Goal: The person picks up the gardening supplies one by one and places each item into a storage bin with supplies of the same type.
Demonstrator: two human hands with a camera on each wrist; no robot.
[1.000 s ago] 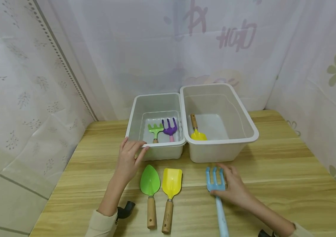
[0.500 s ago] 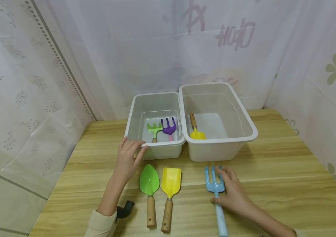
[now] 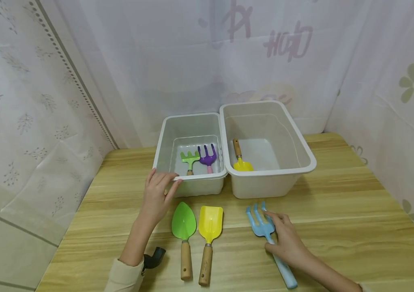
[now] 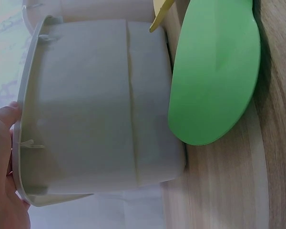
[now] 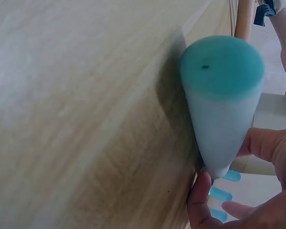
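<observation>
My left hand (image 3: 157, 194) grips the near left corner of the smaller white plastic bin (image 3: 203, 187), its thumb and fingers on the rim. A green-bladed trowel (image 3: 183, 221) and a yellow square-bladed shovel (image 3: 211, 223) lie side by side in front of that bin, wooden handles toward me. Farther right, my right hand (image 3: 288, 239) holds a light blue hand fork (image 3: 263, 228) near its neck, thumb on one side and fingers on the other. The fork slants, tines pointing away and left. In the right wrist view, the handle's teal end (image 5: 224, 67) faces the camera.
A larger white bin (image 3: 270, 180) stands against the smaller one's right side, with a small yellow shovel (image 3: 242, 164) inside. In the smaller bin lie a green rake (image 3: 190, 159) and a purple fork (image 3: 208, 157). Patterned curtains (image 3: 148, 73) hang behind the wooden table (image 3: 356, 211).
In my right hand the blue fork has turned: its tines swung left and its handle end swung right. My left hand stays on the bin rim.
</observation>
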